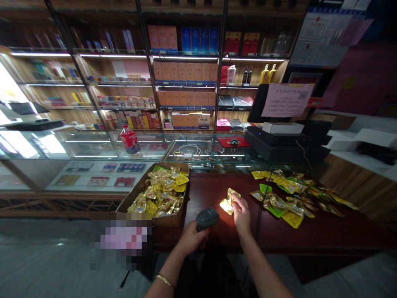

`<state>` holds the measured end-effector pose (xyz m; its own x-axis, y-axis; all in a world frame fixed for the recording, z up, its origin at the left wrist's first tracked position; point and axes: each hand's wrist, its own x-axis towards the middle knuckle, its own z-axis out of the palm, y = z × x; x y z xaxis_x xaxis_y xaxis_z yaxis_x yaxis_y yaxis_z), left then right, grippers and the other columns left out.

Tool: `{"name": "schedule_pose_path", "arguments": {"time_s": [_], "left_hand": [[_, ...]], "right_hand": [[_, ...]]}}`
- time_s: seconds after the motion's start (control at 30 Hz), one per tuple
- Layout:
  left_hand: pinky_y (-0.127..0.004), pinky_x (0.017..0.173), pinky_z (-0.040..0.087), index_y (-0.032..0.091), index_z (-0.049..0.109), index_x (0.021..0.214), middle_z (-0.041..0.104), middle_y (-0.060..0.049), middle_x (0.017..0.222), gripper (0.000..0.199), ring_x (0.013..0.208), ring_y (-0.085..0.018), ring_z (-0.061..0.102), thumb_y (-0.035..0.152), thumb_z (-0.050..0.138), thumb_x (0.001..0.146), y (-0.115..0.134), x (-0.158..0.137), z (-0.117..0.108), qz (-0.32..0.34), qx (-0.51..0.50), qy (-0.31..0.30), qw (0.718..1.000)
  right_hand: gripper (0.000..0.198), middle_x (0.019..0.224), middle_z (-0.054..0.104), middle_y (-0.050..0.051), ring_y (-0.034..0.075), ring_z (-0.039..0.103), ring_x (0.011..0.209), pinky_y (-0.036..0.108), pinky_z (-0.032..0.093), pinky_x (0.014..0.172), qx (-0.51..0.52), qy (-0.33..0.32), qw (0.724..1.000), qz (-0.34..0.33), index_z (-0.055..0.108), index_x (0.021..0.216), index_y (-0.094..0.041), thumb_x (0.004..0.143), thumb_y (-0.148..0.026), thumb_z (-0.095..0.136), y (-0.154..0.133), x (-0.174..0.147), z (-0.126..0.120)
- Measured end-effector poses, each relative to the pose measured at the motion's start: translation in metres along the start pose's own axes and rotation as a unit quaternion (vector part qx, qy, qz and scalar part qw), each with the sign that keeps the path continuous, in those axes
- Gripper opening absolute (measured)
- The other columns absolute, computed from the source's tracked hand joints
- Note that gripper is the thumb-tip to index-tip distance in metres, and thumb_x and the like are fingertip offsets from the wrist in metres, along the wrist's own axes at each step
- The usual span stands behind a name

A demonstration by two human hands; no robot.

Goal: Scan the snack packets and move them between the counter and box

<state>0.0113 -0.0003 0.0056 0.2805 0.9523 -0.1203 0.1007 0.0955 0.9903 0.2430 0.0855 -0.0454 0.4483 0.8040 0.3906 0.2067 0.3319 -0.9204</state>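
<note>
Lying at a slant just below and right of center in my feed, the gold packet (227,206) has its long axis running steeply from upper right to lower left, brightly lit. Which end is its top, I can't tell. I count one of those under the fingers, plus one scanner (208,218), its head tipped slightly up toward the right, packet side.

Two hands, apart from each other. The left hand (192,238) is wrapped around the scanner's grip, down and left of the packet. The right hand (242,213) has fingertips touching the packet from the right; can't tell if they're pinching it or just pressing.

Further out, one cardboard box (173,220) sits left of center, heaped with similar packets (164,186), way too jumbled for me to count. Same deal with the loose pile (291,198) at right, spread over the dark red table (203,190).

Past that, on the glass counter (149,151), I get one red-labeled bottle (129,140) and one mouse (234,142) on a red pad (223,141). Four blue boxes (196,40) line up near the top of the frame.
</note>
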Motion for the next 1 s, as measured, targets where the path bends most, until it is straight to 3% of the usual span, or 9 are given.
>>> {"name": "schedule_pose_path", "arguments": {"time_s": [0.23, 0.37, 0.5, 0.87, 1.0], "left_hand": [[-0.02, 0.04, 0.04, 0.016, 0.061, 0.07, 0.061, 0.0, 0.056, 0.035, 0.041, -0.011, 0.055, 0.048, 0.073, 0.076, 0.003, -0.002, 0.001, -0.003, -0.002, 0.003, 1.0], [-0.021, 0.041, 0.04, 0.015, 0.064, 0.071, 0.061, -0.001, 0.055, 0.035, 0.041, -0.012, 0.055, 0.049, 0.072, 0.078, 0.004, -0.004, 0.001, 0.001, 0.0, -0.009, 1.0], [-0.021, 0.042, 0.039, 0.015, 0.066, 0.073, 0.064, -0.002, 0.058, 0.034, 0.042, -0.012, 0.056, 0.048, 0.073, 0.077, 0.006, -0.004, 0.001, 0.007, 0.0, -0.013, 1.0], [-0.02, 0.04, 0.038, 0.017, 0.061, 0.068, 0.059, 0.002, 0.05, 0.024, 0.039, -0.012, 0.053, 0.04, 0.067, 0.076, 0.007, -0.002, 0.005, -0.012, 0.008, 0.031, 0.999], [-0.02, 0.041, 0.039, 0.018, 0.062, 0.07, 0.059, 0.003, 0.05, 0.019, 0.04, -0.012, 0.055, 0.035, 0.067, 0.075, 0.01, -0.004, 0.005, -0.012, 0.006, 0.007, 1.0]], "right_hand": [[0.041, 0.121, 0.065, 0.013, 0.026, 0.067, 0.109, 0.042, 0.058, 0.095, -0.067, 0.004, 0.996, -0.059, 0.079, 0.117, -0.024, 0.092, -0.046, 0.056, -0.008, -0.005, 0.002], [0.038, 0.12, 0.065, 0.013, 0.027, 0.067, 0.108, 0.048, 0.058, 0.095, -0.053, -0.037, 0.992, -0.107, 0.077, 0.12, -0.023, 0.097, -0.042, 0.055, -0.014, -0.013, 0.01], [0.034, 0.118, 0.066, 0.011, 0.024, 0.068, 0.107, 0.045, 0.059, 0.094, -0.046, -0.052, 0.987, -0.145, 0.078, 0.119, -0.025, 0.099, -0.039, 0.054, -0.023, -0.018, 0.016], [0.034, 0.119, 0.064, 0.009, 0.022, 0.066, 0.11, 0.041, 0.058, 0.097, -0.079, -0.042, 0.985, -0.147, 0.078, 0.12, -0.028, 0.099, -0.035, 0.052, -0.03, -0.02, 0.015], [0.034, 0.117, 0.065, 0.01, 0.024, 0.066, 0.108, 0.042, 0.059, 0.094, -0.07, -0.056, 0.984, -0.153, 0.078, 0.12, -0.026, 0.098, -0.037, 0.054, -0.031, -0.021, 0.015]]}}
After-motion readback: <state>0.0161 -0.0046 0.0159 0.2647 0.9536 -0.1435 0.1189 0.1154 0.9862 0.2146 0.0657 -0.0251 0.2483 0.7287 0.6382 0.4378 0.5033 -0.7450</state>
